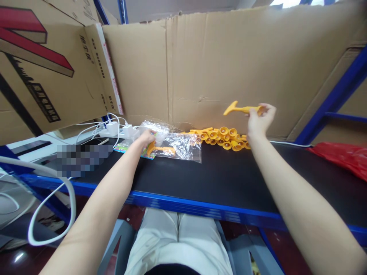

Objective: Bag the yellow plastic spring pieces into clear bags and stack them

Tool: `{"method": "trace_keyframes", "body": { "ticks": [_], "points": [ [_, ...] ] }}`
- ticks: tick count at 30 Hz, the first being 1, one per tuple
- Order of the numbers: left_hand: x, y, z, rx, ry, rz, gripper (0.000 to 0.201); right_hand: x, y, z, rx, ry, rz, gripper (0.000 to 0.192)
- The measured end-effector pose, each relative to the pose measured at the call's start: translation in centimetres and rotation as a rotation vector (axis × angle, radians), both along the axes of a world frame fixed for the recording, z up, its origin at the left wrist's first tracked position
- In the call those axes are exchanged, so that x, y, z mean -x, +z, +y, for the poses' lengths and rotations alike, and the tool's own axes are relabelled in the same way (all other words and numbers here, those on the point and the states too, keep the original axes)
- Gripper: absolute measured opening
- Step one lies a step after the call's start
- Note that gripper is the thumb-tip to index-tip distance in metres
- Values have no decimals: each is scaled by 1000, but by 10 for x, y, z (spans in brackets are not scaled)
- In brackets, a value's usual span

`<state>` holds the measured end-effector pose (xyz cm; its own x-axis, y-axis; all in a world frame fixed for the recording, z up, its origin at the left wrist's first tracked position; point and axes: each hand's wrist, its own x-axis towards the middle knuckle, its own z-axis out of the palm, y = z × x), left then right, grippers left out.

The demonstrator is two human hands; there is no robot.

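Observation:
Raised over the right side of the bench, my right hand (pixel 262 116) is closed on one end of a yellow plastic piece (pixel 237 109) whose other end is T-shaped. Below it, against the cardboard, lies a pile of similar yellow pieces (pixel 225 138) with round cup-like ends facing me. My left hand (pixel 145 138) grips a clear plastic bag (pixel 186 149) lying flat on the bench. Another yellow piece (pixel 164 150) shows at the bag, beside a colourful printed card (pixel 150 152). Whether that piece lies inside the bag or on it I cannot tell.
A black bench top (pixel 200 183) has a blue metal edge. White chargers (pixel 113 129) with cables, and a phone (pixel 97 141), stand at the left. Cardboard (pixel 229 68) walls the back, and a large printed box (pixel 57 68) leans left. Red plastic (pixel 341 156) lies at the right.

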<state>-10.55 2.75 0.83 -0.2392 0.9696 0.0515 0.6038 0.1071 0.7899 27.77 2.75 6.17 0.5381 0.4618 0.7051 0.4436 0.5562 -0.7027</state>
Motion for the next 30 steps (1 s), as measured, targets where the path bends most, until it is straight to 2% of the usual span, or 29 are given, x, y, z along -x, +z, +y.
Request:
{"method": "trace_keyframes", "body": {
  "ticks": [4,9,15,18,24,27,30],
  "points": [
    [0,0,0,37,2,21,56,32,-6,-20,199,288,173,19],
    [2,-3,3,18,8,72,56,53,-30,-36,460,468,131,11],
    [-2,1,-4,9,-51,53,55,78,-46,-49,632,773,174,15],
    [-4,3,-5,22,-95,40,54,87,-52,-54,723,875,213,14],
    [-6,1,-5,52,-266,-49,50,98,-60,-59,773,1140,360,12],
    [-7,0,-5,76,-330,-24,49,103,-63,-62,769,1197,440,13],
    [-10,0,-6,104,-373,-29,49,107,-68,-63,805,1199,350,12]
  ]
}}
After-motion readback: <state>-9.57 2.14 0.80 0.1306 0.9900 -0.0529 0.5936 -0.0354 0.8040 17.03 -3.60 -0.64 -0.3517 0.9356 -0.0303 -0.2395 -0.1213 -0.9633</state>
